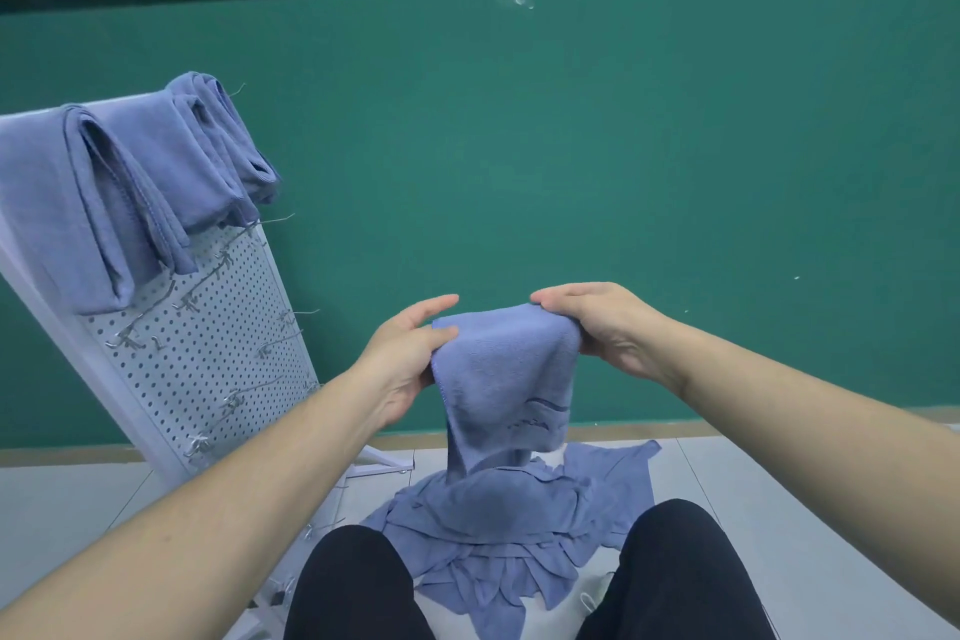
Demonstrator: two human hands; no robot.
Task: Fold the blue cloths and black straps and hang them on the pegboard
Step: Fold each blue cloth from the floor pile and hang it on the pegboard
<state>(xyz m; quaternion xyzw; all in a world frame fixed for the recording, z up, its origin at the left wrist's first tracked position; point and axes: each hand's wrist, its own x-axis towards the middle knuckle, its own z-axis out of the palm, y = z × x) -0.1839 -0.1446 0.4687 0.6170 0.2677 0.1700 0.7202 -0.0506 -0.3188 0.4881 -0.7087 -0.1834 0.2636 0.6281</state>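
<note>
Hands hold one blue cloth (506, 369) up: left hand (410, 353) and right hand (602, 327) pinch its top corners. Keep edges even, then fold; hang on pegboard (208, 343), left.

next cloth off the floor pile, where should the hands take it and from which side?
Probably at a loose corner on the floor pile's fringe, such as the one jutting out far right, pinched from above. The points lie flat and splayed, clear of the knees. Both hands, left hand and right hand, currently hold the blue cloth.
</note>
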